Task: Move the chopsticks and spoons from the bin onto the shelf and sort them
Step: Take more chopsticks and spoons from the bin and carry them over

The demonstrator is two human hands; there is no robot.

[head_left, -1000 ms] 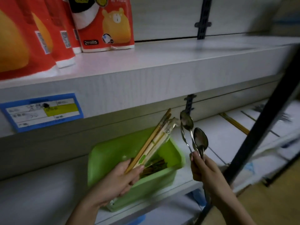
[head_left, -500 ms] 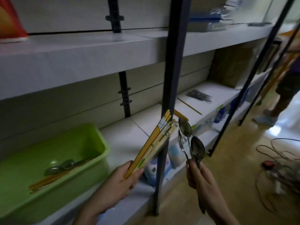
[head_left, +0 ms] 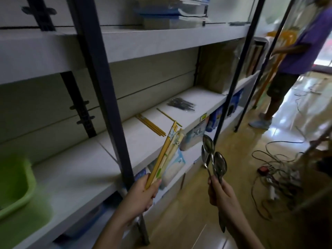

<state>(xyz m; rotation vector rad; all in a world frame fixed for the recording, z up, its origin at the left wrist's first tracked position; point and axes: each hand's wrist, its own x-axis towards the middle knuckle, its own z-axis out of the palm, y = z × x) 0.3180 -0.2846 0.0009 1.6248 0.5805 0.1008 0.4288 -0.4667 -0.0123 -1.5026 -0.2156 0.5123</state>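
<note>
- Left hand [head_left: 142, 192]: fingers curled round the lower ends of a bundle of chopsticks [head_left: 166, 154], bundle slanting up and to the right, tips fanned slightly apart.
- Right hand [head_left: 220, 194]: pinching the handles of several metal spoons [head_left: 213, 159], bowls up and splayed; exact count unclear, at least three bowls visible.
- Both loads held in the air in front of the shelf [head_left: 75, 169], off its front edge, just right of the dark upright post [head_left: 107, 97].
- Green bin [head_left: 27, 178] at far left on the same shelf, well apart from both hands; contents not visible here.
- Already lying on the shelf further right: yellow chopsticks [head_left: 150, 125], a single stick [head_left: 168, 115] beyond them, then a dark pile of utensils [head_left: 181, 104], too blurred to identify.
- Judged step: carrying toward the sorted groups, nothing yet set down.
- Risk: loose fan of the bundle. Could shed a stick to the floor if the grip slackens during the reach.
- Risk: spoons held only by the handle ends. Top-heavy, could pivot or slip out.
- Risk: post between hands and shelf. Bundle tips could catch on it when swinging in.
- Risk: laying sticks across the existing rows would spoil the sort.
- Cables [head_left: 273, 169] on the floor to the right, a trip hazard; another person [head_left: 294, 56] stands beyond.
</note>
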